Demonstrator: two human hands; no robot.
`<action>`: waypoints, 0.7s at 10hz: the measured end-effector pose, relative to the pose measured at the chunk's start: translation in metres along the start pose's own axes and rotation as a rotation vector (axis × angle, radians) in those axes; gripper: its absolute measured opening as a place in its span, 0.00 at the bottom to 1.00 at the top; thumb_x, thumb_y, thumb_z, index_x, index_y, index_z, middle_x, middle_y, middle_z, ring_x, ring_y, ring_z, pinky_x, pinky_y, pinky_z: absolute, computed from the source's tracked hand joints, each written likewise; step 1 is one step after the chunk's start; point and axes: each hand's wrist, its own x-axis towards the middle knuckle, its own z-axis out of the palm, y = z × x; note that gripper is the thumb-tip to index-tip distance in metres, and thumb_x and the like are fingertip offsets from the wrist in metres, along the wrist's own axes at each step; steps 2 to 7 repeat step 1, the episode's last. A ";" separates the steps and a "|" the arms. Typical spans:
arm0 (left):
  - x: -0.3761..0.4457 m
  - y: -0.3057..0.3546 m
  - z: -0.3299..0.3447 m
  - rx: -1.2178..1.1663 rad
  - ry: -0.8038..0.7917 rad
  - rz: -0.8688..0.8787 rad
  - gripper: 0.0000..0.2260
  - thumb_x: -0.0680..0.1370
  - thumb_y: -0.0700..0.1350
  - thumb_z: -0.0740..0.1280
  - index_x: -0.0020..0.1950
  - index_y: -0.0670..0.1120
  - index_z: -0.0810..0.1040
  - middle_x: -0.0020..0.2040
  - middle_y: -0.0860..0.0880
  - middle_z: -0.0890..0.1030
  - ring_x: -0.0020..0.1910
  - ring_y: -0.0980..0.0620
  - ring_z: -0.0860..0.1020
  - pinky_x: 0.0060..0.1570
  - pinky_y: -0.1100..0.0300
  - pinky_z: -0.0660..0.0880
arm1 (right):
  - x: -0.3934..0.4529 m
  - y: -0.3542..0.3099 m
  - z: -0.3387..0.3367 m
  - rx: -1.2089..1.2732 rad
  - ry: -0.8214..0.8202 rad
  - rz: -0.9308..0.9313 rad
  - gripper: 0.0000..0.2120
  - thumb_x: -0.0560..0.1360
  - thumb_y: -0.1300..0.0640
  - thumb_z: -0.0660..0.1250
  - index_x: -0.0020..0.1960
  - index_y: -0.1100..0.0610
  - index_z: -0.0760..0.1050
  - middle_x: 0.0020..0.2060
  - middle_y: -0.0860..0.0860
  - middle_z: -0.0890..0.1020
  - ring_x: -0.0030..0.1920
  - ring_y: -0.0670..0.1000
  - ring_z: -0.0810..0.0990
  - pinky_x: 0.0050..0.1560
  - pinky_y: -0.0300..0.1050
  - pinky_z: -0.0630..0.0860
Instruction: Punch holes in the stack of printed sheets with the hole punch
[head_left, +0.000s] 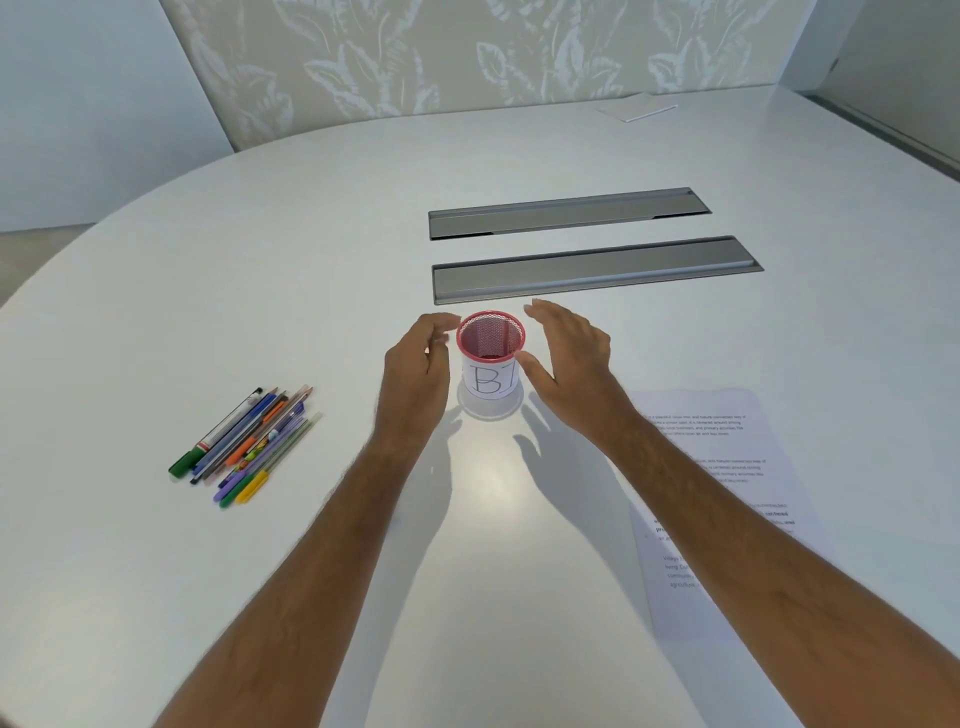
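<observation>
Both hands are seen cupped on either side of a pink wire-mesh pen cup (490, 358) with a white paper label, which stands upright at the middle of the white oval table (322, 218). The left hand (415, 366) is held with fingers loosely curled and spread just beside the cup's rim, and the right hand (569, 351) is opened wide, its thumb close to or touching the cup's side; neither is clamped on anything, and whether the cup is actually touched cannot be told for certain. The cup appears empty, and it is judged that it is being bracketed this way so that it can be lifted or shifted out of the working space.

The stack of printed sheets (727, 452), white paper with lines of black text, lies flat to the right of the cup, partly covered by the right forearm and apart from both hands. No hole punch is visible anywhere on the table, so the punching is judged not yet begun.

To the left, well apart from the cup, a loose bundle of coloured pens and markers (244, 447) is laid in a fan on the tabletop, presumably the cup's contents. Beyond the cup, two grey metal cable-tray lids (587, 273) are set flush into the table, and a small white pad (638, 110) rests near the far edge.
</observation>
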 end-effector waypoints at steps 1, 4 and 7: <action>-0.014 -0.011 0.007 0.102 0.044 0.008 0.17 0.86 0.38 0.56 0.68 0.46 0.80 0.67 0.48 0.82 0.68 0.49 0.75 0.69 0.56 0.69 | -0.019 0.013 0.003 -0.017 -0.051 0.065 0.25 0.84 0.53 0.67 0.78 0.59 0.69 0.77 0.55 0.73 0.76 0.58 0.71 0.76 0.59 0.60; -0.014 -0.011 0.007 0.102 0.044 0.008 0.17 0.86 0.38 0.56 0.68 0.46 0.80 0.67 0.48 0.82 0.68 0.49 0.75 0.69 0.56 0.69 | -0.019 0.013 0.003 -0.017 -0.051 0.065 0.25 0.84 0.53 0.67 0.78 0.59 0.69 0.77 0.55 0.73 0.76 0.58 0.71 0.76 0.59 0.60; -0.014 -0.011 0.007 0.102 0.044 0.008 0.17 0.86 0.38 0.56 0.68 0.46 0.80 0.67 0.48 0.82 0.68 0.49 0.75 0.69 0.56 0.69 | -0.019 0.013 0.003 -0.017 -0.051 0.065 0.25 0.84 0.53 0.67 0.78 0.59 0.69 0.77 0.55 0.73 0.76 0.58 0.71 0.76 0.59 0.60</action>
